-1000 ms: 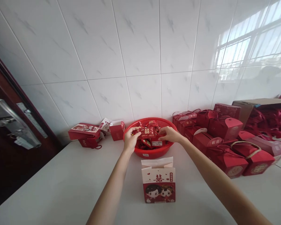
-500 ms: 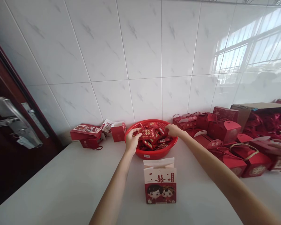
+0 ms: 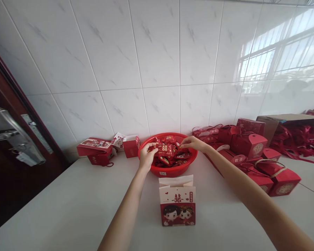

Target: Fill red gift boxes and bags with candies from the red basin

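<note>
Over the left side of a red plastic basket (image 3: 170, 171), my left hand (image 3: 147, 156) grips a red packet with gold print (image 3: 164, 150). My right hand (image 3: 191, 143) is over the basket's right side, its fingers pinched at a small wrapped piece whose outline is hard to make out. Red wrapped packets (image 3: 181, 162) fill the basket. In front of it a white and red gift box (image 3: 177, 205) with two cartoon faces stands upright, its top flaps raised.
Red gift boxes (image 3: 253, 145) are piled at the right, beside a cardboard box (image 3: 270, 127) spilling red ribbons. More small boxes (image 3: 95, 150) lie at the left against the tiled wall (image 3: 120, 115). A door with a metal handle is at far left.
My right hand has moved a little left and its fingertips now show over the packets. Another person's hand and a box at the right edge have left the view.
</note>
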The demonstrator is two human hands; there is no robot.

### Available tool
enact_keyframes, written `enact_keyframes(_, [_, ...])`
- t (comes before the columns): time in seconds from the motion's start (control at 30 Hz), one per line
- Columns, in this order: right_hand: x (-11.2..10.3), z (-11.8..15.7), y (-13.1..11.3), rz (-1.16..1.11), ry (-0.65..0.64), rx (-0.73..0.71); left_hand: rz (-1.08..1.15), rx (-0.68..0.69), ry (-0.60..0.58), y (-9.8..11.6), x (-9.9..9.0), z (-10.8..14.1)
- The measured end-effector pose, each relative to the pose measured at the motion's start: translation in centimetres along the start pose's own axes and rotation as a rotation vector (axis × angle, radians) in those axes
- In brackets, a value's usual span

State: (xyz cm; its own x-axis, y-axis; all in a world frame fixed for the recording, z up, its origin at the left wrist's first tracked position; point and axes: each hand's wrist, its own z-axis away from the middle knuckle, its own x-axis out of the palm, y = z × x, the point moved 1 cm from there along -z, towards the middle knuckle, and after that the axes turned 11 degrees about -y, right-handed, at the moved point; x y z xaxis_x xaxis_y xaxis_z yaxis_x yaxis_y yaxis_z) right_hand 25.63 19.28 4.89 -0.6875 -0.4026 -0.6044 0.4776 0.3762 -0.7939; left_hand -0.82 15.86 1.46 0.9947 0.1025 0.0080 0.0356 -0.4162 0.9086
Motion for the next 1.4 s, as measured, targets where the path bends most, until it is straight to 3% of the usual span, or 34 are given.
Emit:
enact_keyframes(0.27, [2.3,1.7,-2.6,-0.472,0.105,-0.235,-0.001,-0.026,-0.059,1.2,0.0,0.6])
enact_keyframes(0.5, [4.8,1.6,-4.1,-0.626,0.174,-0.207,0.001,0.003,-0.104,1.4,0.1,0.9])
enact_keyframes(0.7, [4.8,2.5,-4.1,-0.638,0.256,-0.175,0.004,0.024,-0.125,1.8,0.2,1.1])
enact_keyframes(0.97, [3.1,3.9,-3.3,-0.399,0.297,-0.106,-0.021,0.024,-0.111,1.8,0.4,1.2])
enact_keyframes(1.23, [2.8,1.7,-2.9,0.242,0.089,0.188,-0.047,0.025,-0.113,2.3,0.6,1.4])
enact_keyframes(1.4, [2.5,-0.4,-3.3,0.351,-0.008,0.240,-0.069,0.022,-0.120,2.4,0.6,1.5])
